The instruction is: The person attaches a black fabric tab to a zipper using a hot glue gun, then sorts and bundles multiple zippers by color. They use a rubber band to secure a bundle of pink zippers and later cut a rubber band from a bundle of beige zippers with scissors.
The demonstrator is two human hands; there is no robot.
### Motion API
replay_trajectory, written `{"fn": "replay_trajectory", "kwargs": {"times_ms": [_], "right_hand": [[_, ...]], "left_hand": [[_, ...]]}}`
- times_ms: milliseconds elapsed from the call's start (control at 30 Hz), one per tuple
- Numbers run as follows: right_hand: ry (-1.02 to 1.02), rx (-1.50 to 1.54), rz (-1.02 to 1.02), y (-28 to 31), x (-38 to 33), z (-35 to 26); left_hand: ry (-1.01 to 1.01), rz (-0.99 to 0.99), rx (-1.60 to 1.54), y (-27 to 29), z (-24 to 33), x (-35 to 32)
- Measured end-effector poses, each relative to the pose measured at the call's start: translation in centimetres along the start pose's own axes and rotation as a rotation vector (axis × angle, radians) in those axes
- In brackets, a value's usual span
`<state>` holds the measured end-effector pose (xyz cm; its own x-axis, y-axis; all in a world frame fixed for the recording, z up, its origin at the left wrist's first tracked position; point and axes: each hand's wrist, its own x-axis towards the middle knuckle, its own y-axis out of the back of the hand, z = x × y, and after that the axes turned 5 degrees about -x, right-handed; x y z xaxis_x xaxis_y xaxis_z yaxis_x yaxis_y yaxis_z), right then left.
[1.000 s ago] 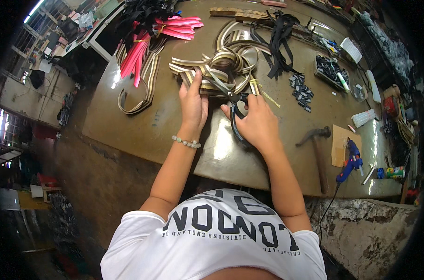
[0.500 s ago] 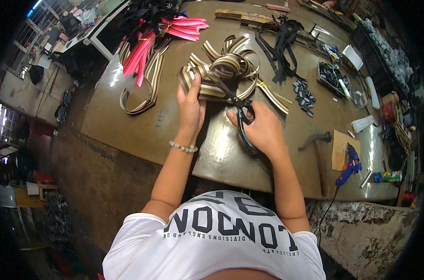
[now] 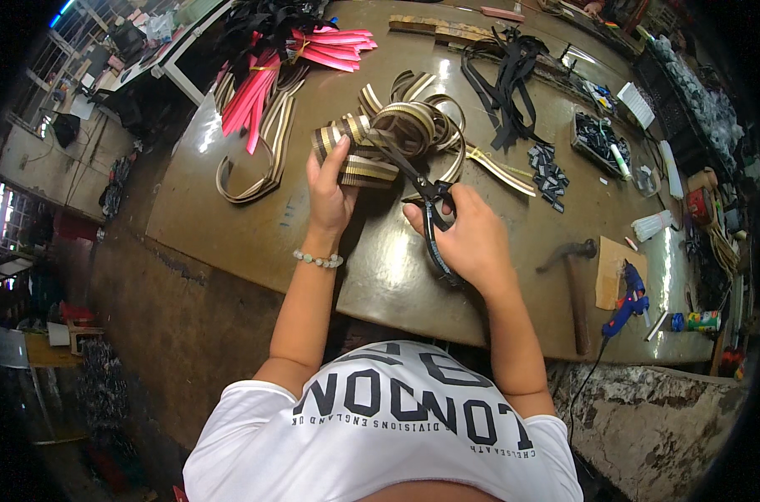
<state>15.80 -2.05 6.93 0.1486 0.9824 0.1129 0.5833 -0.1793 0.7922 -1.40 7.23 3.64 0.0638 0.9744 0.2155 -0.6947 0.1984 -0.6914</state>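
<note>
workshop worktop (image 3: 254, 226) | our left hand (image 3: 330, 197) clamps striped strap bundle (image 3: 355, 155) | right hand (image 3: 468, 234) closed on scissors (image 3: 426, 197), blades apart at strap | cut not made

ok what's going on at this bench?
A person at a brown worktable is handling striped webbing. The left hand grips a folded bundle of striped straps. The right hand holds black scissors, blades pointing up into the straps. Whether a cut is underway can't be told. Pink straps, black straps, a hammer and a blue glue gun lie on the table around them.
</note>
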Motion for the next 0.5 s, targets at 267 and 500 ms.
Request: {"fn": "replay_trajectory", "kwargs": {"times_ms": [267,500], "right_hand": [[-0.029,0.021,0.042,-0.2,-0.1,-0.1],[0.076,0.067,0.073,-0.6,-0.2,-0.2]], "left_hand": [[0.005,0.044,0.025,0.6,0.1,-0.1],[0.137,-0.067,-0.221,1.5,0.6,0.0]]}}
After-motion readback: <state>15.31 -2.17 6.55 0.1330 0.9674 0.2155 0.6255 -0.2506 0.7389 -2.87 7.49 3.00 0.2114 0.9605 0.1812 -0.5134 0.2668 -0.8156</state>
